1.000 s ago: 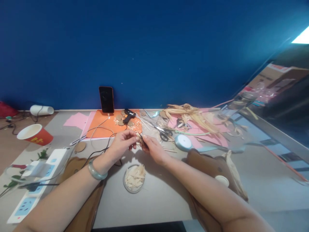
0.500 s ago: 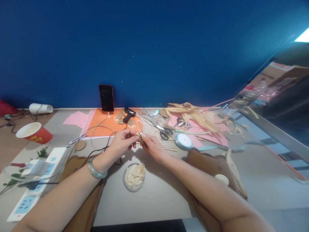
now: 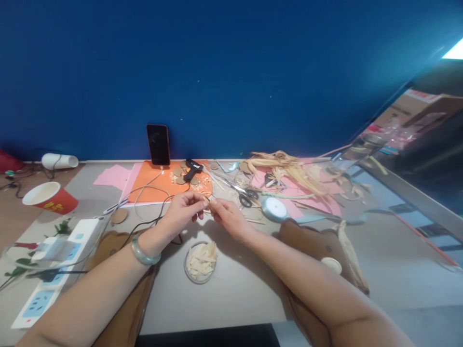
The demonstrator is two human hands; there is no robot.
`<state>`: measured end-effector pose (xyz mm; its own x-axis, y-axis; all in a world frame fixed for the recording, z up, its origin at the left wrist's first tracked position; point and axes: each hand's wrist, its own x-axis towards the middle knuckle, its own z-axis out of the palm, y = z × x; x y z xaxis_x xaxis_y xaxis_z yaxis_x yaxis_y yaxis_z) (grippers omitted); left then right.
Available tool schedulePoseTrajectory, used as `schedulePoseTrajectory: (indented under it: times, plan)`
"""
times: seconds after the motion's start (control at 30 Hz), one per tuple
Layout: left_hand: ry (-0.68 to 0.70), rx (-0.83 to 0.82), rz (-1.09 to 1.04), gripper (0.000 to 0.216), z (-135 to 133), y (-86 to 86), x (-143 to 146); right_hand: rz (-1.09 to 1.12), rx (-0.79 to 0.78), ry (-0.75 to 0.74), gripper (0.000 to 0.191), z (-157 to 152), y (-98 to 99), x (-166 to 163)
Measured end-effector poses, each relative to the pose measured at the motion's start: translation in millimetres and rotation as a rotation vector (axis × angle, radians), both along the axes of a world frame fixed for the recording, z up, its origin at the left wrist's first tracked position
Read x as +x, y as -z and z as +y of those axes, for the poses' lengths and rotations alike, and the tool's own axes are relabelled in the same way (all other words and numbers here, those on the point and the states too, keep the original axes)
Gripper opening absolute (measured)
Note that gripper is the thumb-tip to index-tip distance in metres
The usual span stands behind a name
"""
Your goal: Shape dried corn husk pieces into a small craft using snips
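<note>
Grey table [image 3: 231, 299], blue wall: left hand [image 3: 183, 211] and right hand [image 3: 228, 219] pinch small husk piece [image 3: 207, 201] between fingertips.

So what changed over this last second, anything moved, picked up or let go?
Very little. The left hand and right hand stay pinched together on the same small straw piece above the table, drifting only slightly. Nothing was picked up or released. The dish of shavings, scissors, ribbon roll, phone and red cup lie as before.

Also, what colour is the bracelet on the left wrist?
Pale grey-green bracelet, seen in the head view.
</note>
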<state>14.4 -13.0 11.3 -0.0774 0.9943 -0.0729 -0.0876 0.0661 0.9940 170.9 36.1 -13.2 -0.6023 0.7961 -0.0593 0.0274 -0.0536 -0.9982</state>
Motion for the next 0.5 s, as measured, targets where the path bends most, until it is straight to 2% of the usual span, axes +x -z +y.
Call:
schedulePoseTrajectory:
  times: [0.17, 0.5]
  plan:
    - [0.011, 0.007, 0.016, 0.025, 0.7, 0.2, -0.8, 0.027, -0.073, 0.020, 0.051, -2.4, -2.6, -2.1]
    - [0.001, -0.007, 0.070, 0.024, 0.3, -1.3, 0.5, 0.014, -0.014, 0.000, 0.050, -3.1, -4.4, -0.5]
